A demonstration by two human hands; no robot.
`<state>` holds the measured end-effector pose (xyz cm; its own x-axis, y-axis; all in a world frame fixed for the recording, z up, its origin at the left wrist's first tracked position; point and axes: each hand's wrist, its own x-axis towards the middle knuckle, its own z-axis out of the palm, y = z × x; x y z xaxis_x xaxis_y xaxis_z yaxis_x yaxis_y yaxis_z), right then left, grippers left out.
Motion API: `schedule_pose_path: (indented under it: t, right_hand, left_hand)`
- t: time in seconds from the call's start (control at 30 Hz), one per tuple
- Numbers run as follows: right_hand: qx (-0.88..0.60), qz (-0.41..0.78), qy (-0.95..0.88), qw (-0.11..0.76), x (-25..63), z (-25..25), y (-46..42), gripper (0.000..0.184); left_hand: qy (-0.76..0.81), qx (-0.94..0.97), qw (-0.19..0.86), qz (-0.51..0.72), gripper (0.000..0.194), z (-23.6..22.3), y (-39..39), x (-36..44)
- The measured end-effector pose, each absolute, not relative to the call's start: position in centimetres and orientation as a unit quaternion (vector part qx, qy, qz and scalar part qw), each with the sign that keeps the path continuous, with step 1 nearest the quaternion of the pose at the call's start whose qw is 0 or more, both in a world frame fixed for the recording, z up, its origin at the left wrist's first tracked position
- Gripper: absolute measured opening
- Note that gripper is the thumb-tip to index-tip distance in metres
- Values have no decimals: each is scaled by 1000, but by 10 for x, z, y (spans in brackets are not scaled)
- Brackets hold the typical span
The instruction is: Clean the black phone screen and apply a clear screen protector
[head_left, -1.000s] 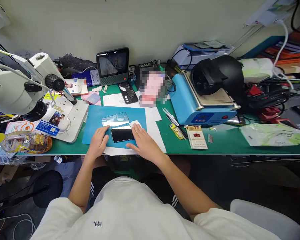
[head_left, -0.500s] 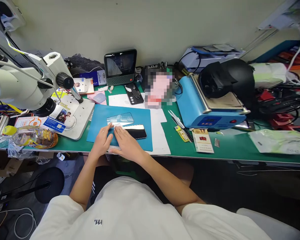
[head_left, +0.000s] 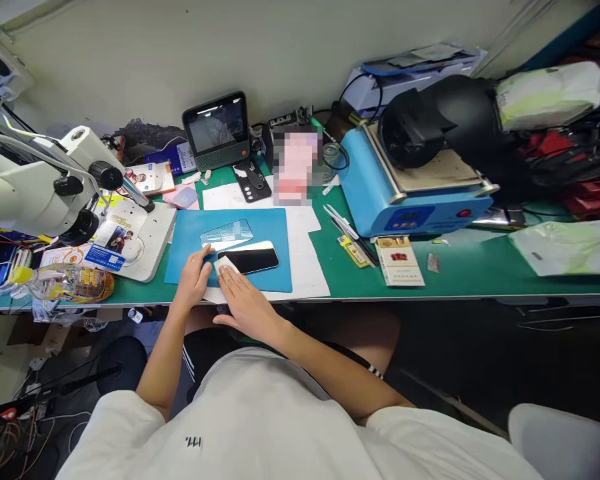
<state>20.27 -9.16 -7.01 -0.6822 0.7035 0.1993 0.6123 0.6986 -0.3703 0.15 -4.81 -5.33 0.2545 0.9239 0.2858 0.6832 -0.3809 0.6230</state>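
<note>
A dark-screened phone (head_left: 254, 259) with a light edge lies flat on a blue mat (head_left: 180, 250). Over its left end, a folded white wipe (head_left: 223, 264) is pressed under the outstretched fingers of my right hand (head_left: 245, 299), thumb apart. My left hand (head_left: 193, 279) rests on the mat just left of the phone, thumb and forefinger apart and nothing visible between them. Behind the phone lies a clear glass sheet (head_left: 227, 234), shaped like a screen protector, reflecting light.
White paper (head_left: 307, 260) extends under the mat. To the left stand a microscope (head_left: 83, 227) and a drink bottle (head_left: 70, 281). A blue machine (head_left: 405, 217), tweezers-like tools (head_left: 347, 230) and a cigarette pack (head_left: 399, 261) are right. A small display (head_left: 217, 130) stands behind.
My right hand and the wipe have moved towards me across the phone's left end. My left hand stays beside the phone. The camera view has shifted slightly.
</note>
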Motion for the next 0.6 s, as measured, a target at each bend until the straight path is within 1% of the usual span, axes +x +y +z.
schedule_pose_path:
  t: [0.23, 0.37, 0.5, 0.6]
  right_hand:
    - [-382, 156, -893, 181, 260, -74, -90, 97]
    - [-413, 188, -874, 172, 289, -73, -78, 95]
    - [-447, 225, -853, 146, 291, -67, -57, 95]
    - [-477, 226, -839, 129, 281, -67, -44, 98]
  left_hand:
    - [538, 770, 180, 292, 43, -50, -46, 7]
    - [539, 772, 186, 282, 41, -48, -46, 7]
    - [533, 774, 198, 279, 41, -48, -44, 6]
    - [529, 773, 209, 282, 42, -49, -46, 5]
